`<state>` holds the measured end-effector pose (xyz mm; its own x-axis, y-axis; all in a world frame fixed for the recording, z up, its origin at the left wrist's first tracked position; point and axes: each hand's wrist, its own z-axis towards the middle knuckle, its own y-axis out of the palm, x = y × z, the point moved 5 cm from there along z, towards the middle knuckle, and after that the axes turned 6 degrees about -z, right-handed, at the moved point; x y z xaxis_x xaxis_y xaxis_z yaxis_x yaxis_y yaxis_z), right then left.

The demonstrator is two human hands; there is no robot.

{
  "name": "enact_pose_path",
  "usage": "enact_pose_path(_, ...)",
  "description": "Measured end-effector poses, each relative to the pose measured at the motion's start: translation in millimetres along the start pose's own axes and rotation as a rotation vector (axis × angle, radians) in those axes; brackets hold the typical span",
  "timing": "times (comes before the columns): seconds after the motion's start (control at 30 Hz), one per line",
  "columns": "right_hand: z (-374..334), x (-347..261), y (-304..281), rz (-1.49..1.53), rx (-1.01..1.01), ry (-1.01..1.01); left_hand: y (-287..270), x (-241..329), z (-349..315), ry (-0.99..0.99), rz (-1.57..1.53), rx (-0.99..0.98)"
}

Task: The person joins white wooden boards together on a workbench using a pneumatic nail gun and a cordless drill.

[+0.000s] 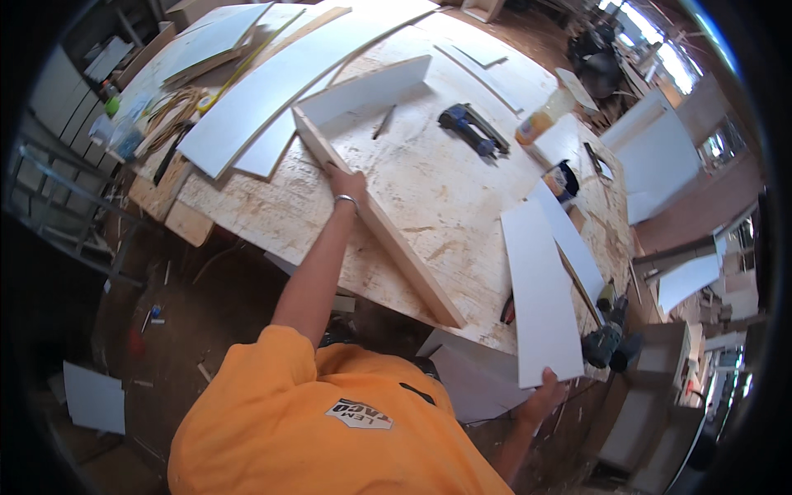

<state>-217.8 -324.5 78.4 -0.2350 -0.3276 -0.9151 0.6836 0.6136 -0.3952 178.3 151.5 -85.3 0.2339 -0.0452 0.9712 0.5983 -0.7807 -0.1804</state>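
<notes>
My left hand [345, 183] grips the top edge of a long board [396, 239] that stands on edge on the worktable. At its far end this board meets a second upright white board [367, 89], forming a corner. My right hand [546, 398] holds the near end of a flat white panel [540, 289], thumb on top; the fingers beneath are partly hidden. That panel reaches over the table's front right edge and lies beside another white panel [569, 239]. A blue nail gun [474, 129] rests on the tabletop beyond the left-hand board, and a thin dark pencil-like tool [384, 121] lies nearer it.
The worktable [247, 206] is scuffed and dusty. Long white panels [289, 82] cover its far left, beside a yellow tape measure [206, 102]. A bottle [536, 128] and a dark container [561, 180] stand right. A cordless drill [606, 340] sits at the right edge.
</notes>
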Motion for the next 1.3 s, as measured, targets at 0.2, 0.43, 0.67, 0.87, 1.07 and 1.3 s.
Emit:
enact_pose_path(0.2, -51, 34, 121, -0.265, -0.158, 0.067, 17, -18, 83, -0.030, -0.233, 0.072)
enact_pose_path(0.43, -71, 45, 208, -0.549, -0.413, -0.051, 11, 13, 122, -0.085, -0.017, -0.305)
enact_pose_path(0.67, -82, 44, 226, -0.565, -0.514, 0.055, 9, 110, -43, 0.846, 0.342, -0.474)
enact_pose_path(0.87, -57, 62, 272, -0.518, -0.733, -0.080, -14, 65, -287, 1.036, 0.786, -1.138)
enact_pose_path(1.07, 3, 33, 227, -0.568, -1.122, -0.164, -10, 48, -286, 1.073, 0.771, -1.148)
enact_pose_path(1.3, 108, -38, 248, -0.690, -0.389, -0.257, -9, 46, -302, 1.089, 0.805, -1.068)
